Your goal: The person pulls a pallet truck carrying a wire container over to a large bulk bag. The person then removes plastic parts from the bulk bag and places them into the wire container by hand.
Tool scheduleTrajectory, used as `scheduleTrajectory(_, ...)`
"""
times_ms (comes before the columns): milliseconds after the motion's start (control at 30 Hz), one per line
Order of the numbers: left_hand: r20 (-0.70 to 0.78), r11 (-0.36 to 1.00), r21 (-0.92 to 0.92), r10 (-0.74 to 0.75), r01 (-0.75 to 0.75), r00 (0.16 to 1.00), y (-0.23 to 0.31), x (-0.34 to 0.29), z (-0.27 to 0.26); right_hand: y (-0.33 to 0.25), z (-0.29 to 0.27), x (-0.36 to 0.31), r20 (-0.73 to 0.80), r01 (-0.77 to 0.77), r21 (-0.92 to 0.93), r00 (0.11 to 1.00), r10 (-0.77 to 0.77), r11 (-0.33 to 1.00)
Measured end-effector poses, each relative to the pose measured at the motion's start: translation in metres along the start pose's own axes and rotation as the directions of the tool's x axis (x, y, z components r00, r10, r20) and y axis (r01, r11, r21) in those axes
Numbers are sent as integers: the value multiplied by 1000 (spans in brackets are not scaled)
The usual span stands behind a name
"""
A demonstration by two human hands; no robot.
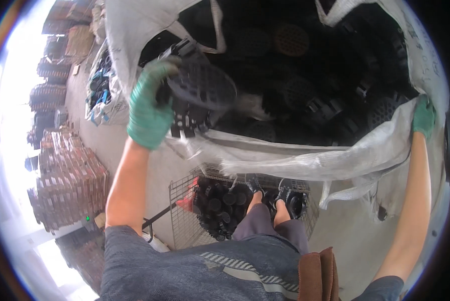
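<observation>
While the raised left grip (151,106) clasps a black part (202,86), the outstretched right grip (424,118) clutches a sack (305,168).

Left hand (152,106): green glove (149,125), wrist length, wrinkled toward the cuff; some blur. Right hand (424,118): matching green glove, also ending at the wrist. Upper garment: dark grey shirt (175,268), short-sleeved, mottled fabric; front carries a band of pale diagonal hatching (235,264) above a solid pale bar (245,278). Lower garment: greyish-purple legwear (255,223), hems above the ankles. Footwear: dark shoes (284,191) with lighter patterning, detail too small to resolve.
</observation>
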State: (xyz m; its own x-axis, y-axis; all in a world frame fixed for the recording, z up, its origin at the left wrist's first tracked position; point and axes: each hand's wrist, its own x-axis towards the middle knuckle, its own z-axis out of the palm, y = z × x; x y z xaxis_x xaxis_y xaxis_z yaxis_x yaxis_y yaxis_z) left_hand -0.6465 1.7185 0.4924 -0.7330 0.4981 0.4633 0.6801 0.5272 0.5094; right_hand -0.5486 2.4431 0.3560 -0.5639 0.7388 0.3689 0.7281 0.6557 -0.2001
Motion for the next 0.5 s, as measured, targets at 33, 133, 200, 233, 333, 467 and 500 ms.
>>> scheduleTrajectory(33,-37,999,31,-9,10,999,9,12,-16,4,4,3,13,-3,-22,1000,4,1000)
scheduleTrajectory(133,-117,978,158,154,-135,981,36,40,-64,22,10,13,45,-10,-70,999,13,998)
scheduleTrajectory(200,-126,982,159,125,-104,984,50,52,-105,38,24,25,30,-19,-68,999,21,998)
scheduleTrajectory(233,-149,993,116,32,-14,988,57,53,-116,38,27,27,13,-32,-93,999,33,995)
scheduleTrajectory(333,-168,994,55,-85,95,982,51,45,-139,22,36,20,34,-30,-49,999,32,998)
scheduleTrajectory(467,-261,907,-29,-413,421,872,50,-12,-152,15,37,14,35,-51,-101,998,55,994)
scheduleTrajectory(500,-279,875,-97,-481,474,831,43,-44,-148,24,37,23,33,-33,-108,999,37,994)
